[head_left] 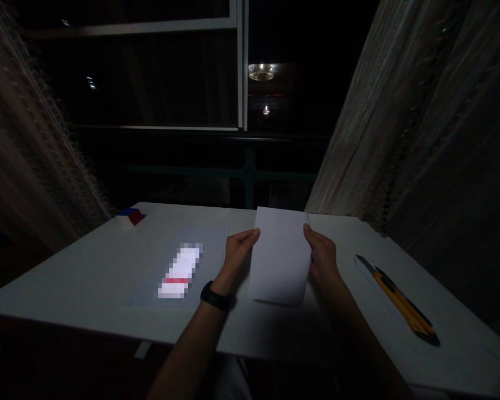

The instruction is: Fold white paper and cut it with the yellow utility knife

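Between my two hands a white sheet of paper, which looks folded, is held up above the table. My left hand pinches its left edge, thumb on the near face. On the opposite edge my right hand grips it the same way, with the fingers mostly hidden behind. A black band circles my left wrist. Left of my left hand lies a lit, blurred-out phone screen, resting on a pale flat sheet. To the right of my right hand lies a yellow and black utility knife.
The white table has a small blue, red and white block at its far left corner. Curtains hang close on both sides. Beyond the far edge stand a railing and a dark window.
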The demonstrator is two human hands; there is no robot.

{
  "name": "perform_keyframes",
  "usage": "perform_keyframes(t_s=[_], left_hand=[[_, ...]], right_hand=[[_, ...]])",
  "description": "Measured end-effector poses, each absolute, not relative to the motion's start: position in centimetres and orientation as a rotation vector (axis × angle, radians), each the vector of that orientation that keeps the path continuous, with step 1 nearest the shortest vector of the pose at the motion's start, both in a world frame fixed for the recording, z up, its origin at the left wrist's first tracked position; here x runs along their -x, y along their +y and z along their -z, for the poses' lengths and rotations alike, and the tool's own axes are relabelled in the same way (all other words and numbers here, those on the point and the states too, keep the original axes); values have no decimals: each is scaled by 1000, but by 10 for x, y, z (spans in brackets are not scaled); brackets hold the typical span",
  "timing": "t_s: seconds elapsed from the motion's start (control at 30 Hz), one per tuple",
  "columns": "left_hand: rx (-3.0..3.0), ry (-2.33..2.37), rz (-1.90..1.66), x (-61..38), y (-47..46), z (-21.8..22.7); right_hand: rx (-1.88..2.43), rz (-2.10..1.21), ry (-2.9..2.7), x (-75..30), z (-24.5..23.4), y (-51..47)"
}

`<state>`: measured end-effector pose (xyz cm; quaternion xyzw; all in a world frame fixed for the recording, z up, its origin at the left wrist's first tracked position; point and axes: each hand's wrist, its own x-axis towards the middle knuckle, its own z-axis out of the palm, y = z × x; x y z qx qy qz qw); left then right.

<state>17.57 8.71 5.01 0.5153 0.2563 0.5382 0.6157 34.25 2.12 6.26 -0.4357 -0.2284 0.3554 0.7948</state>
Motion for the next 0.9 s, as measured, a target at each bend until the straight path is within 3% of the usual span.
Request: perform_keyframes(t_s=[0.37,0.9], left_hand=[[-1228,691,-1396,-170,97,-51],[-1251,722,-1390,-168,95,-55]], right_hand=[[975,-983,-689,-343,-61,18],[971,-981,-718,-340,-63,16]])
